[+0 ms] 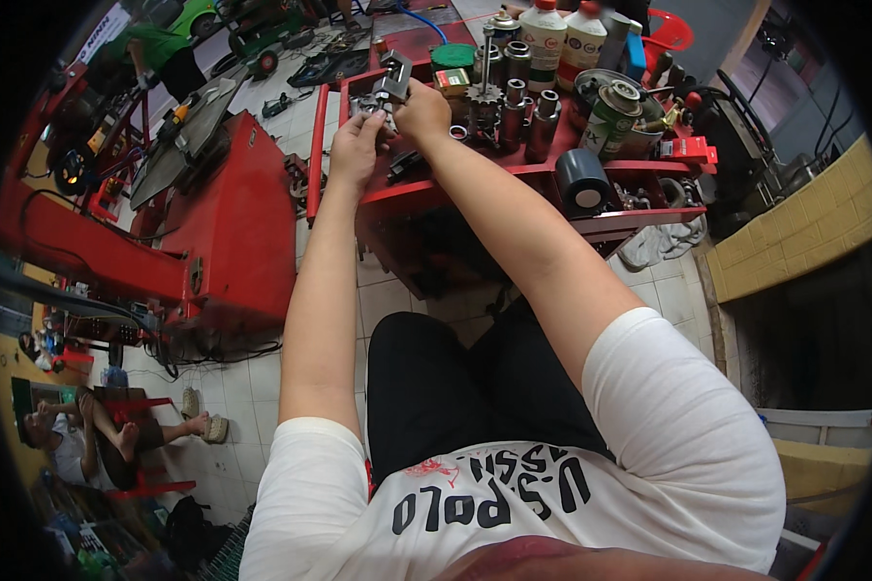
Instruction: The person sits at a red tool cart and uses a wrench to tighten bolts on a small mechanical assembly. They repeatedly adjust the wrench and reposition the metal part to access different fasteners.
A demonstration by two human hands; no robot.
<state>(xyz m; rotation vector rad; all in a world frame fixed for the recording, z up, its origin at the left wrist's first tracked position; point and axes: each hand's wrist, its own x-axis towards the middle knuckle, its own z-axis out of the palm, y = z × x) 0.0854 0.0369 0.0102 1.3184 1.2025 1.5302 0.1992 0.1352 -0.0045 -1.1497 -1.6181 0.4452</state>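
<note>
Both my arms reach forward over a red tool cart [407, 198]. My right hand [423, 114] is closed around a C-shaped metal tool [394, 77], whose open frame sticks up past the fingers; its exact kind is not clear. Just left of it and almost touching it, my left hand [357, 147] has its fingers pinched together by small shiny metal parts [366, 103]. Whether those parts are in the left hand or lie on the cart behind it is hard to see. To the right of my hands stand metal sockets [512, 114] and a toothed sprocket [482, 100].
White bottles [543, 39], a spray can [615, 114] and a dark cylinder [581, 179] crowd the cart's right side. A red machine [233, 213] stands to the left. Lower left, a seated person [87, 441] is on a red chair; another person in green [160, 53] works farther off.
</note>
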